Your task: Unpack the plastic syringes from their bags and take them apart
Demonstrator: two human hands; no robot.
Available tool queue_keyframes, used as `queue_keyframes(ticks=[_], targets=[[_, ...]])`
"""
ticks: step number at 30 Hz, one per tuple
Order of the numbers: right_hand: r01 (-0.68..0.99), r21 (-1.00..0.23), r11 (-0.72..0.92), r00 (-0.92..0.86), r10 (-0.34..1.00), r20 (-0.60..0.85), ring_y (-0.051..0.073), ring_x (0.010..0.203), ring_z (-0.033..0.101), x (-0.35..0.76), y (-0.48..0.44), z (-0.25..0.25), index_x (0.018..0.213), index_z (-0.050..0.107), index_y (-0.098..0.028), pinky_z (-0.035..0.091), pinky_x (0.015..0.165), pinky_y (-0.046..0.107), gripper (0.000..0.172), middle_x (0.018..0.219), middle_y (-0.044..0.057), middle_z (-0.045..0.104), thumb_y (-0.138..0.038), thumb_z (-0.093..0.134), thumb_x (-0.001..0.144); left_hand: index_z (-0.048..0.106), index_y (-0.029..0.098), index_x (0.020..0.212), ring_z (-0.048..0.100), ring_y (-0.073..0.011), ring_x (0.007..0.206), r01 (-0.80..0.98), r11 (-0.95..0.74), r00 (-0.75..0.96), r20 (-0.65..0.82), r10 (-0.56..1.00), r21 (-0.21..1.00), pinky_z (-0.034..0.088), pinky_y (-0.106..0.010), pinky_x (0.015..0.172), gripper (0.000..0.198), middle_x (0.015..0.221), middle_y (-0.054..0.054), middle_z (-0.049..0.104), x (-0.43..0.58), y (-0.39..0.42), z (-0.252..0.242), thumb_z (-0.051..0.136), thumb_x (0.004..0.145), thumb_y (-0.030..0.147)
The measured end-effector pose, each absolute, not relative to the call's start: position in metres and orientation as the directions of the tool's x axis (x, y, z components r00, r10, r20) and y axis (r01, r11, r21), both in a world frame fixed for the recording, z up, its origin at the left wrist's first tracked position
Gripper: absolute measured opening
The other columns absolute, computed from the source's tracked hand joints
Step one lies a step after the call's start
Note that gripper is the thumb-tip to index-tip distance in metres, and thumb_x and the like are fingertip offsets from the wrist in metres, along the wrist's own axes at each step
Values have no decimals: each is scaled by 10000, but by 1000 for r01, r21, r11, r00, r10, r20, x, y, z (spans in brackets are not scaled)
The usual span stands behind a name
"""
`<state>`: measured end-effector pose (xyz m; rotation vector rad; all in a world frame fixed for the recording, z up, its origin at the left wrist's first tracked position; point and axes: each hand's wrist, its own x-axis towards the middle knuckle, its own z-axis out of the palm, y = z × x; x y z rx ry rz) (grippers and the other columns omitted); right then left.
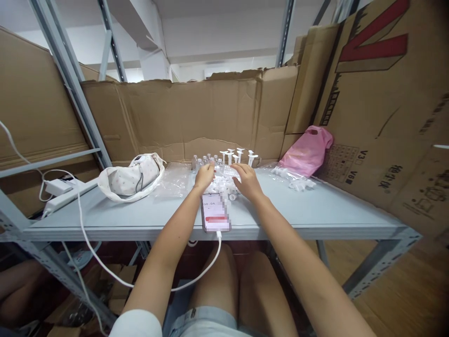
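My right hand [247, 179] is curled at the right end of a clear, dimpled plastic bottle [228, 172], thumb below and fingers above. My left hand [205, 177] is closed just left of it, fingertips together; whatever they pinch is too small to make out. Beneath and between both hands lies a pile of small white plastic parts [220, 184]. Several clear bottles [195, 162] stand behind my left hand. White T-topped pump heads [251, 158] stand upright behind my right hand.
A phone [214, 213] showing a timer lies at the front edge, its white cable [206, 270] hanging over my lap. A white cloth bag [129, 177] and clear plastic bags [173, 180] lie left. A pink bag [305, 152] leans right. Cardboard [189, 112] walls the back.
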<state>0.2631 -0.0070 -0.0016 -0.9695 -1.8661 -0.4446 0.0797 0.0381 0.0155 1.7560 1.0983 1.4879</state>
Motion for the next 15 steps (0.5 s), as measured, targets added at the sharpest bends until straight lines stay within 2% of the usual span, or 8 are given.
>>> queue_keyframes(ticks=[3, 7, 11, 15], targets=[[773, -151, 616, -190, 453, 871, 301, 1166, 506, 268, -4, -4, 1262, 545, -212, 358, 1021, 496, 475, 1235, 116, 591, -143, 501, 794, 608, 179, 951, 538, -82, 521, 184, -499, 60, 497, 866, 847, 417, -216, 551, 209, 705, 1, 617, 82, 35, 20, 526, 857, 347], [754, -186, 630, -168, 458, 873, 298, 1166, 502, 271, -2, -6, 1256, 542, -198, 366, 1021, 485, 462, 1233, 124, 586, -154, 509, 797, 618, 163, 967, 591, -89, 629, 51, -591, 136, 580, 803, 805, 468, -230, 675, 211, 727, 9, 607, 84, 34, 22, 582, 760, 147], [729, -191, 657, -161, 436, 886, 285, 1162, 503, 272, -1, -8, 1254, 536, -175, 374, 1027, 463, 449, 1230, 133, 584, -159, 504, 806, 615, 148, 948, 592, -109, 687, 37, -624, 153, 613, 775, 781, 465, -253, 723, 188, 725, -2, 605, 84, 35, 21, 544, 775, 137], [702, -215, 679, -163, 447, 880, 278, 1176, 495, 273, 0, -9, 1268, 519, -191, 364, 1039, 476, 459, 1234, 123, 579, -165, 496, 809, 601, 167, 959, 567, -135, 745, 237, -685, 177, 662, 728, 689, 434, -265, 740, 156, 764, -11, 600, 80, 30, 22, 531, 822, 190]])
